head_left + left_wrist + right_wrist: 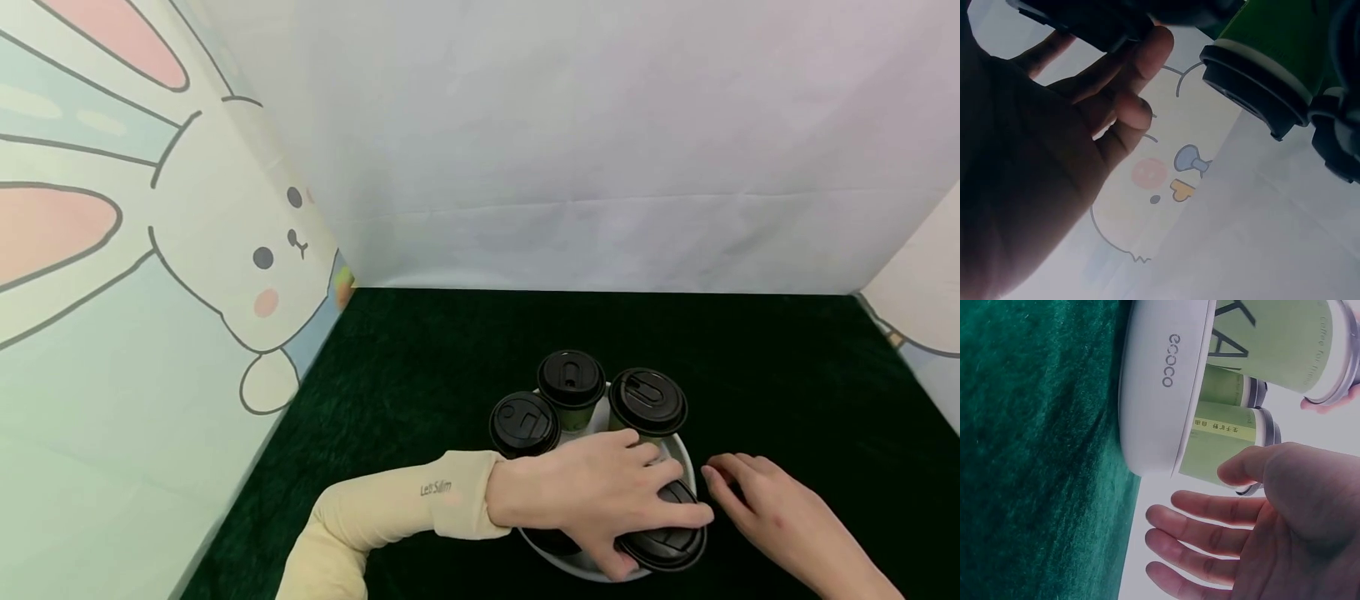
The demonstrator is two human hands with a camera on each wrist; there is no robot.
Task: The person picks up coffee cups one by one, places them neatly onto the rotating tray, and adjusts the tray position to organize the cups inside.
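My left hand [607,496] reaches across a round white tray [684,458] and grips a paper coffee cup by its black lid [663,546], fingers and thumb spread round the lid's edge. In the right wrist view that cup [1272,344] is green with dark lettering and stands inside the tray's wall. My right hand [780,512] is just right of the tray, fingers loosely bent and holding nothing. Behind the left hand are more lidded cups: one at the back [572,383], one at the back right [648,402] and one at the left [525,423].
Dark green velvety cloth [420,358] covers the table under the tray. A pale wall sheet [600,150] rises behind it, and a rabbit-printed panel [225,250] stands on the left. Another dark lid [551,543] shows partly under my left wrist.
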